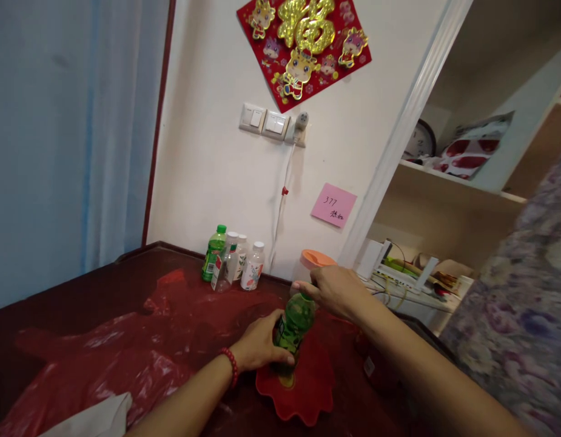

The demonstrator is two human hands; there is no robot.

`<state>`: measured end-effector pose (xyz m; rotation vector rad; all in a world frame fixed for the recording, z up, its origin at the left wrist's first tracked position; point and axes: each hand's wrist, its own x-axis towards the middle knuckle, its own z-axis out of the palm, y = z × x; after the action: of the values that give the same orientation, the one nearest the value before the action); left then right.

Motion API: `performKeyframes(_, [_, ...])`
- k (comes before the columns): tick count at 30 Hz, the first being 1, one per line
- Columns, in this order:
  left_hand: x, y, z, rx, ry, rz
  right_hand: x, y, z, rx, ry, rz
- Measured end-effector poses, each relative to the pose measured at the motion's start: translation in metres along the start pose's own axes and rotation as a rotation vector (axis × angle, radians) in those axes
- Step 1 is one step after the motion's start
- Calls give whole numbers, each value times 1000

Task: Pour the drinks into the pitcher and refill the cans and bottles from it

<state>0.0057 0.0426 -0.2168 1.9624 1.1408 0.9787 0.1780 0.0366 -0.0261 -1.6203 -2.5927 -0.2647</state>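
A green plastic bottle (299,315) stands slightly tilted over a red scalloped mat (302,394) on the dark table. My left hand (261,344), with a red bead bracelet at the wrist, wraps round the bottle's lower body. At the top, my right hand (328,288) closes over the cap end, and its fingers hide the cap. Whether the bottle's base touches the mat I cannot tell. Just behind my right hand is an orange-rimmed container (317,258).
Several bottles stand by the wall, among them a green-capped bottle (214,254) and a white-capped bottle (253,267). A crumpled red plastic bag (125,346) spreads over the left of the table. A white cord (279,212) hangs from the socket. Shelves (462,176) are at the right.
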Motion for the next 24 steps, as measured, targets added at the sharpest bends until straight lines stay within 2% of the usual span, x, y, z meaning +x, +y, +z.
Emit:
performKeyframes(2, [0,-1,0,0,1,5,-1,3,-3,46,-4,18])
performKeyframes(5, [1,0,-1,-4,-8,12,-2,12,-6,237,-55,-83])
performKeyframes(7, [1,1,-2,-11,-11,14,-1,14,-3,290,-68,-129])
performKeyframes(14, [3,2,-3,-48,-8,45,-1,-3,12,256,82,10])
performKeyframes(19, [5,5,-6,-96,-69,100,-38,-1,13,345,208,55])
performKeyframes(24, [8,15,-15,-172,-214,129,-95,5,39,561,271,77])
